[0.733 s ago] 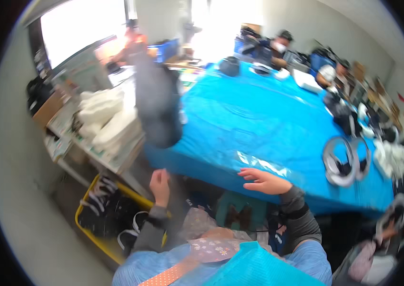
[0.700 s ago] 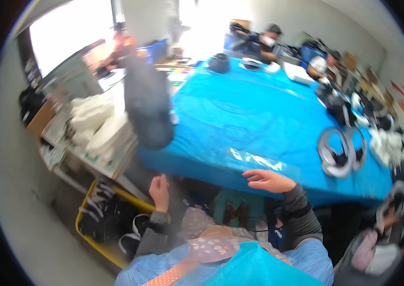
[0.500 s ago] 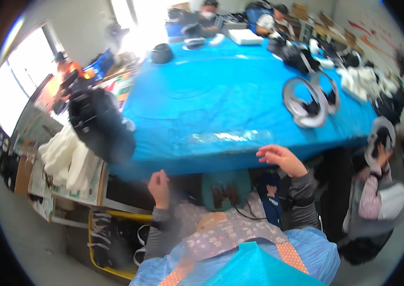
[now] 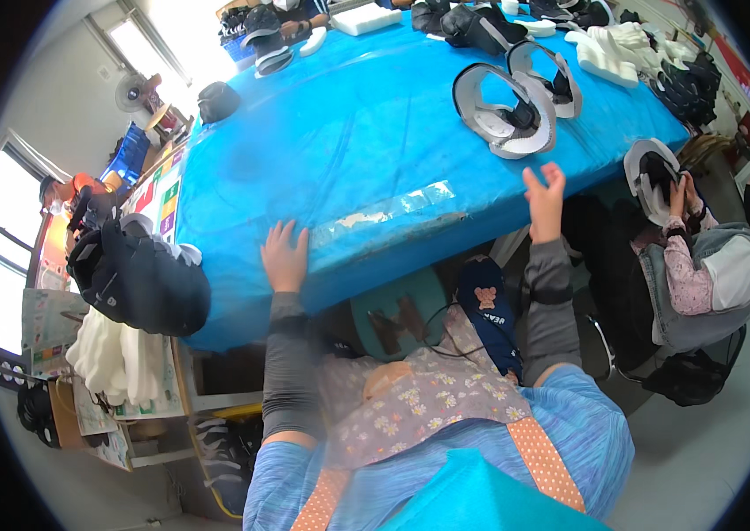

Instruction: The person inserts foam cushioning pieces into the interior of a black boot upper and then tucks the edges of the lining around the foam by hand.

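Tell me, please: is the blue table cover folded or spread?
Spread: the blue cover lies out flat, slightly wrinkled, and hangs down along the near edge.

It looks like a workshop: the blue-covered tabletop (image 4: 322,150) bears grey-and-white ring-shaped pieces (image 4: 538,139) and, along its far side, black padded items (image 4: 476,28). White foam-like pieces (image 4: 118,358) are heaped left of the tabletop; a co-worker (image 4: 711,279) right of it handles another ring (image 4: 638,168).

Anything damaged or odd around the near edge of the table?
Yes. The blue table cover has a clear, shiny strip along its near edge, with ragged pale patches showing there. It looks worn and patched, though some paleness may be glare.
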Available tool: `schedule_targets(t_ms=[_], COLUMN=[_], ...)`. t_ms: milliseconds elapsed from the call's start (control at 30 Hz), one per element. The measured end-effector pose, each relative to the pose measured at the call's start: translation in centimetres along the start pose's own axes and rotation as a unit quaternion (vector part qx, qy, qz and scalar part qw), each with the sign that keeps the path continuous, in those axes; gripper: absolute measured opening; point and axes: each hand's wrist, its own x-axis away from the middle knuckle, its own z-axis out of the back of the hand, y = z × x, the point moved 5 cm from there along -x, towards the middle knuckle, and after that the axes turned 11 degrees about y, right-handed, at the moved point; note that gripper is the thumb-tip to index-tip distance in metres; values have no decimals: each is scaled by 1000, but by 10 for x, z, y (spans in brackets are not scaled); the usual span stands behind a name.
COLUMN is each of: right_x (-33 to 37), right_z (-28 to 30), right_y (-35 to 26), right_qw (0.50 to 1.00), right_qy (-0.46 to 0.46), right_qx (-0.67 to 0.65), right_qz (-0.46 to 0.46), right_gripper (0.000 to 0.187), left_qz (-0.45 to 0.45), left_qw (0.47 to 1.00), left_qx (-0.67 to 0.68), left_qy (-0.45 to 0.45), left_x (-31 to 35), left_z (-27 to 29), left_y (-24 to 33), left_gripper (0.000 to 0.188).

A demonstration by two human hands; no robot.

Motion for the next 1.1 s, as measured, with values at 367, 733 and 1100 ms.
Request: schedule_targets(t_ms=[367, 733, 1100], right_x=[-87, 55, 53], right_z=[-57, -122, -154], right_y=[-13, -77, 65], right_qw=[999, 910, 812], right_qy=[-21, -179, -419], right_qx=[35, -1, 204], right_qz=[33, 374, 353], right_gripper=[37, 42, 45], left_qz=[51, 54, 136], left_qw=[998, 995, 936], left_qx=[37, 51, 320], left_qy=[16, 73, 54], left_x=[0, 1, 26], left_z=[-4, 7, 31], left_y=[-8, -11, -12], left_gripper=[36, 26, 19])
